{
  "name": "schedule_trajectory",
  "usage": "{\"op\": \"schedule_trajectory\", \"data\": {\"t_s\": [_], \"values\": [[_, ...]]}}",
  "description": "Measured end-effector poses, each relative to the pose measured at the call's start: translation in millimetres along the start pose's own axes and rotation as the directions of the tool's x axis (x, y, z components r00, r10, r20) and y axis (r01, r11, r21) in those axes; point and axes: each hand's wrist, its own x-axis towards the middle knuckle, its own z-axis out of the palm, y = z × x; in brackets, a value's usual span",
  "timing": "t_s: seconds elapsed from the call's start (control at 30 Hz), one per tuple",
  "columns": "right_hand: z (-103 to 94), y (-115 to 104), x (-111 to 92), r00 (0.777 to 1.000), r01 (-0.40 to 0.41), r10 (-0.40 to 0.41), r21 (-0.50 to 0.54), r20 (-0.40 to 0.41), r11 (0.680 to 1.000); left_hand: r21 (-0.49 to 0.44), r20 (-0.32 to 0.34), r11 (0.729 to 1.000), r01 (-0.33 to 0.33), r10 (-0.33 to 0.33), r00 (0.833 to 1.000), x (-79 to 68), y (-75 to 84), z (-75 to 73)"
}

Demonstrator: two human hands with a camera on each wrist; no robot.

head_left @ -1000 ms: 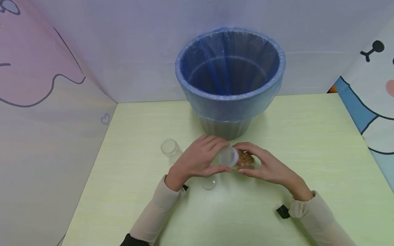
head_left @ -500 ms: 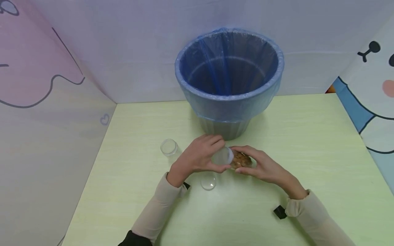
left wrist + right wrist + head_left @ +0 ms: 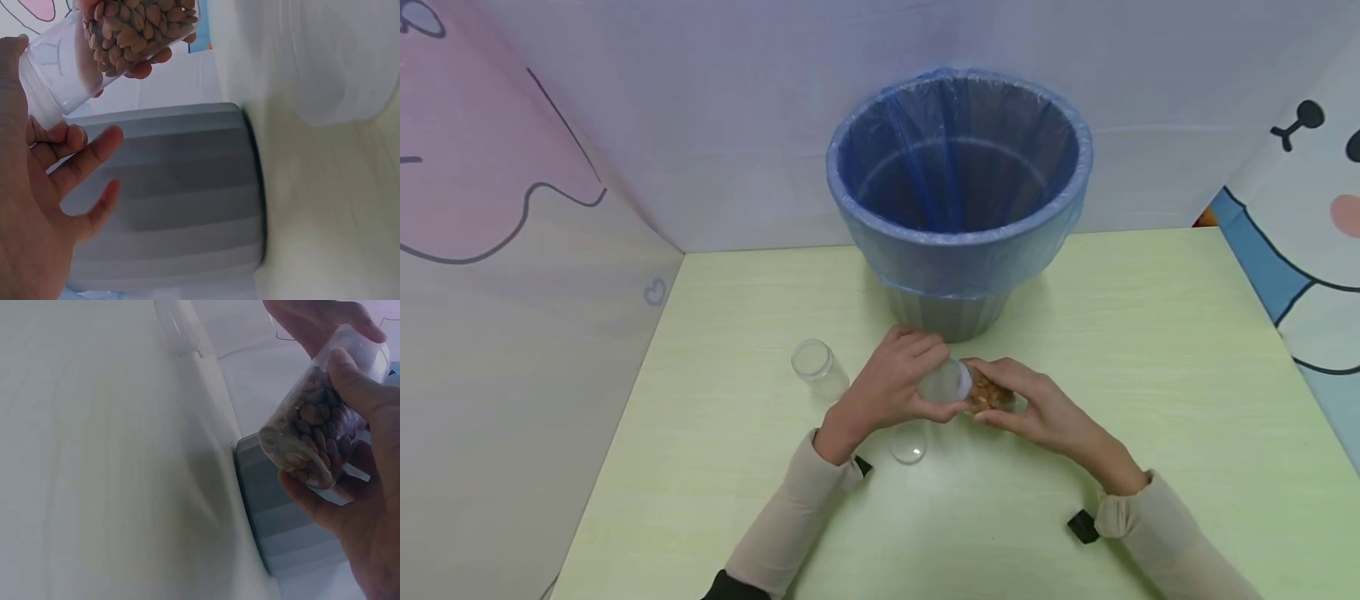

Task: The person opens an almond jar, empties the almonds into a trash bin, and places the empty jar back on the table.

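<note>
I see left hand (image 3: 898,382) pinching lid (image 3: 943,382), right hand (image 3: 1047,410) gripping jar (image 3: 991,394): probably twisting, next needs steady hold.

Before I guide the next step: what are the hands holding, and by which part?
One clear jar of almonds: the right hand grips its almond-filled body, the left hand grips the end free of almonds.

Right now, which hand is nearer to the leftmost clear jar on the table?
Left. In the head view, the left hand is just to the right of that jar; the right hand is farther right, beyond the left hand.
</note>
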Motion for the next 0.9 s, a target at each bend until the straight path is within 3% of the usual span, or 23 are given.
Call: {"op": "schedule_trajectory", "data": {"t_s": [0.2,0.37,0.53,0.67,0.77,0.9], "values": [[6.1,-1,-3,0.998,0.002,-0.004,-0.047,-0.059,0.999,0.018,0.008,0.999,0.042,-0.043,0.999,-1.4,2.2,1.3],[13.8,0,-2,0.989,0.051,-0.059,-0.062,-0.139,0.997,0.024,0.025,0.995,0.096,-0.096,0.995,-0.6,4.1,0.2],[24.6,0,2,0.949,0.147,-0.178,-0.132,-0.26,0.98,0.003,0.011,0.989,0.151,-0.151,0.988,1.7,6.7,-1.4],[29.0,-1,4,0.925,0.166,-0.219,-0.188,-0.31,0.968,-0.001,-0.005,0.98,0.201,-0.201,0.98,3.2,9.7,-3.4],[27.8,-1,4,0.931,0.172,-0.216,-0.17,-0.294,0.97,0.005,-0.017,0.974,0.224,-0.224,0.974,3.0,12.1,-5.1],[21.9,2,2,0.957,0.152,-0.168,-0.085,-0.237,0.985,0.036,-0.034,0.977,0.21,-0.209,0.977,2.2,13.9,-6.3]]}}
